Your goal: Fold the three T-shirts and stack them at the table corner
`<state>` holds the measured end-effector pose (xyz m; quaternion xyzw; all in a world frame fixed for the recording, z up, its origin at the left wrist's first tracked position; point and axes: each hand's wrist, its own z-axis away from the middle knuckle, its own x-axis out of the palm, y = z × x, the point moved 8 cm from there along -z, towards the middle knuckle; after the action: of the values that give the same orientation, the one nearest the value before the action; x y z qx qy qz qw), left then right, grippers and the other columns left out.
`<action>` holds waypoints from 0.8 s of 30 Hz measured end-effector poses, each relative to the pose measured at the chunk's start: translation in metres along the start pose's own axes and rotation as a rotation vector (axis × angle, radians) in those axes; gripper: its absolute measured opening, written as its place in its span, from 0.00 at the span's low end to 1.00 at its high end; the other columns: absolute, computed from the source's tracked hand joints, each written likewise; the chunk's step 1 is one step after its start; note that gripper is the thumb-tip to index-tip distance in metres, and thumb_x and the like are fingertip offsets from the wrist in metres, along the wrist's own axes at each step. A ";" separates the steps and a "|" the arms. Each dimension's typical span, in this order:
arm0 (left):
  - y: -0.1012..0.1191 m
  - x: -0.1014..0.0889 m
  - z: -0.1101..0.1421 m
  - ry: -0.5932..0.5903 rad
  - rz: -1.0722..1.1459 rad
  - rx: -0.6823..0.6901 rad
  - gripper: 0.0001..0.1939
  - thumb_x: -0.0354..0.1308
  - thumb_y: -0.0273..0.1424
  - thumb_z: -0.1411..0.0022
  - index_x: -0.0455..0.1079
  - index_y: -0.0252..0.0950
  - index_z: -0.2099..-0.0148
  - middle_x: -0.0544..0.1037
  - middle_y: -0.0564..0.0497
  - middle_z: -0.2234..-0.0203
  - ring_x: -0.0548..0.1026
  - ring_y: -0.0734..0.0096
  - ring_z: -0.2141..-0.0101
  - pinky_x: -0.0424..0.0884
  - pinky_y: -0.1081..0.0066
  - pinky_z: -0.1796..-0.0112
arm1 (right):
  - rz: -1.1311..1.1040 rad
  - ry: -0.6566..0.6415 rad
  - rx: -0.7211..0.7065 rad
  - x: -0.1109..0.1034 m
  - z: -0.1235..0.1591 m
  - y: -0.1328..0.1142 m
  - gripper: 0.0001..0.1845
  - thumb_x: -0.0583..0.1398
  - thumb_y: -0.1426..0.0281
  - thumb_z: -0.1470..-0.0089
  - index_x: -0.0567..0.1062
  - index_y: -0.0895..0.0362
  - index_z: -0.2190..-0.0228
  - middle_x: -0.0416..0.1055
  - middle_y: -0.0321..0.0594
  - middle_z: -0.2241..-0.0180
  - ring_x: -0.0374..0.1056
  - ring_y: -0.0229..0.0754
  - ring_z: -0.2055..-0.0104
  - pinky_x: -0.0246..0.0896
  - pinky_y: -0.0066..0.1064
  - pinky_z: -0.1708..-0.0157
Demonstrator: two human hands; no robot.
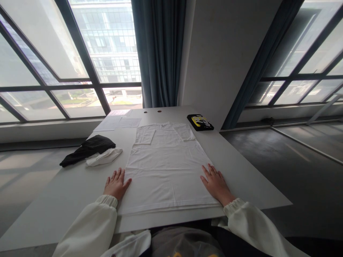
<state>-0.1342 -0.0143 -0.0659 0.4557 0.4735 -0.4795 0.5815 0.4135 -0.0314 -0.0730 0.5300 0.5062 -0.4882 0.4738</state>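
A white T-shirt [166,164] lies spread out on the white table, its collar at the far end and its hem toward me. Both short sleeves lie folded inward over the body, and light creases cross the fabric. My left hand [117,184] rests flat at the shirt's left edge, fingers apart, the thumb reaching the cloth. On the opposite side, my right hand [215,182] lies with spread fingers over the lower right edge of the shirt. Neither hand grips anything.
Left of the shirt are a crumpled black cloth [91,148] and a crumpled white cloth [105,157]. Papers [118,122] lie at the far left of the table [252,185]. A folded black garment with yellow and white print [200,122] sits at the far right.
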 end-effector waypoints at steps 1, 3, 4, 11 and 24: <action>-0.001 0.001 0.001 0.005 0.005 0.000 0.41 0.42 0.53 0.27 0.48 0.36 0.21 0.45 0.43 0.23 0.46 0.49 0.25 0.47 0.44 0.30 | 0.000 0.002 -0.001 0.000 0.000 0.000 0.36 0.47 0.55 0.30 0.57 0.55 0.27 0.47 0.53 0.24 0.46 0.56 0.24 0.41 0.54 0.28; -0.002 0.002 0.002 0.039 0.018 0.010 0.41 0.43 0.52 0.27 0.50 0.36 0.21 0.47 0.42 0.23 0.47 0.48 0.25 0.47 0.44 0.30 | 0.003 0.006 -0.004 -0.001 0.000 -0.001 0.36 0.47 0.56 0.30 0.57 0.55 0.27 0.47 0.52 0.24 0.47 0.56 0.24 0.42 0.54 0.28; -0.003 0.001 0.004 0.066 0.025 0.018 0.40 0.43 0.51 0.27 0.52 0.36 0.22 0.49 0.42 0.23 0.48 0.49 0.25 0.48 0.44 0.30 | 0.005 0.007 -0.005 -0.001 0.000 -0.001 0.36 0.47 0.56 0.30 0.57 0.54 0.27 0.47 0.52 0.24 0.47 0.56 0.24 0.42 0.54 0.28; -0.005 -0.014 0.007 0.198 0.119 0.133 0.16 0.54 0.45 0.33 0.75 0.42 0.53 0.68 0.46 0.31 0.67 0.53 0.33 0.61 0.52 0.34 | 0.026 -0.001 0.006 -0.007 0.002 -0.003 0.35 0.48 0.56 0.30 0.58 0.55 0.27 0.48 0.52 0.24 0.48 0.56 0.24 0.43 0.54 0.29; 0.005 -0.035 0.015 0.205 0.354 0.147 0.15 0.49 0.47 0.35 0.65 0.43 0.65 0.77 0.51 0.71 0.77 0.62 0.68 0.71 0.65 0.62 | 0.030 0.021 -0.008 -0.013 0.002 -0.004 0.34 0.49 0.57 0.29 0.62 0.55 0.29 0.51 0.53 0.25 0.50 0.56 0.25 0.45 0.53 0.29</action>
<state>-0.1309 -0.0239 -0.0294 0.6195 0.4065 -0.3542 0.5706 0.4088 -0.0341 -0.0602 0.5406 0.5051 -0.4735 0.4780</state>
